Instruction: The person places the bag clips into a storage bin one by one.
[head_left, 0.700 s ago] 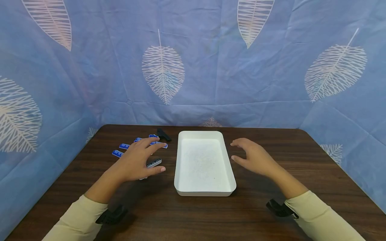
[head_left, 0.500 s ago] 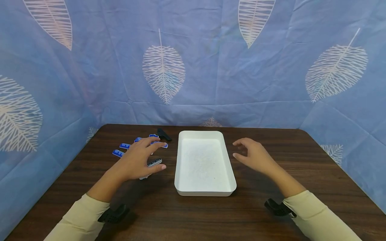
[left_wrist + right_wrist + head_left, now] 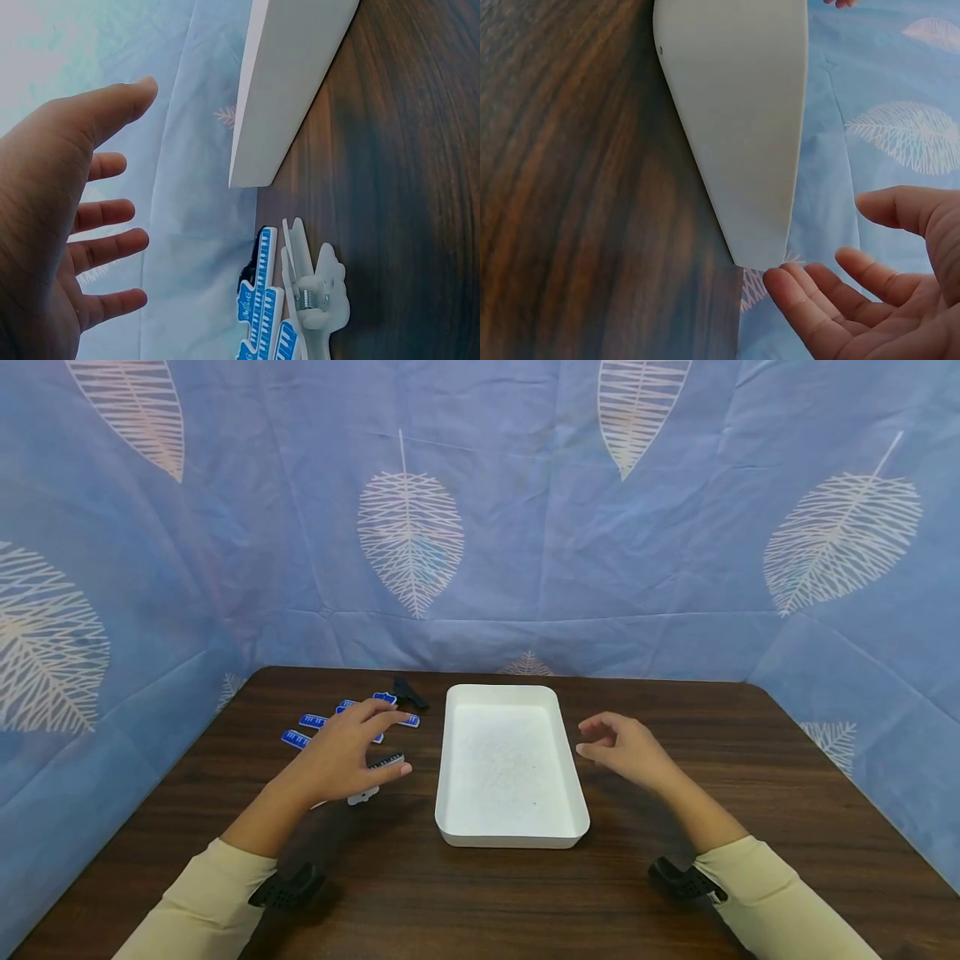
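Observation:
My left hand (image 3: 341, 756) hovers with spread fingers over several small spring clips left of the white tray (image 3: 513, 842), holding nothing. A white clip (image 3: 319, 300) with a metal spring lies on its side below it in the left wrist view. Beyond it are blue clips (image 3: 296, 739) printed with white piano keys, partly hidden by the hand in the head view. A black clip (image 3: 408, 693) lies behind them. To the right of the tray, my right hand (image 3: 630, 747) is raised, fingers gently bent, with nothing in it.
The shallow rectangular tray stands in the middle of a dark wooden table (image 3: 750, 777). A blue cloth (image 3: 540, 552) with white leaf prints hangs behind and along both sides. Each wrist bears a black camera mount (image 3: 288, 887).
My right hand's fingers and thumb have drawn closer together, and its forearm has shifted slightly left. The left hand has barely moved, its thumb slightly higher. The view has shifted a little.

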### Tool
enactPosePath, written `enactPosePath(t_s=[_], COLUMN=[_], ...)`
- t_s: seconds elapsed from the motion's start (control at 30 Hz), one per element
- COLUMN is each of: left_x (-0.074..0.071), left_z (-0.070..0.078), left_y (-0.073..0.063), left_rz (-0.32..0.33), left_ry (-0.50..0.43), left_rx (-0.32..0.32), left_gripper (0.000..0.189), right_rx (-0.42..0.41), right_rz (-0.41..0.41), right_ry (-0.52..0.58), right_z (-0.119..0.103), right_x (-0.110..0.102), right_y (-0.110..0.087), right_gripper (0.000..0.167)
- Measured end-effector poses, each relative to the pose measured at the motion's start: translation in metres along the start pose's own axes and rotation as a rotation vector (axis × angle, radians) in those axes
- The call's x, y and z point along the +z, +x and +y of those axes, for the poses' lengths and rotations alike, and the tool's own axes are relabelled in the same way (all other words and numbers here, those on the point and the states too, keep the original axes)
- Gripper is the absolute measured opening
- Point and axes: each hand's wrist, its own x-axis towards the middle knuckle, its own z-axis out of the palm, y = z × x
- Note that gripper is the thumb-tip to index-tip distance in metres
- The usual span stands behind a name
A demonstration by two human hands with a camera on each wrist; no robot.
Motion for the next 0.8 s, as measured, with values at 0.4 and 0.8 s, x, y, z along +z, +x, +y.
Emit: enactPosePath(t_s=[0.4,0.8], left_x=[0.005,0.002], left_z=[-0.010,-0.022], left_y=[-0.004,-0.014], left_rz=[-0.012,-0.045], left_ry=[0.010,0.041], left_rx=[-0.011,-0.054], left_gripper=[0.064,0.063], right_rx=[0.130,0.200], right_rz=[-0.096,-0.162], right_ry=[0.275,0.387], right_z=[0.002,0.006], right_x=[0.009,0.017], right_y=[0.003,0.005], right_gripper=[0.054,0.064])
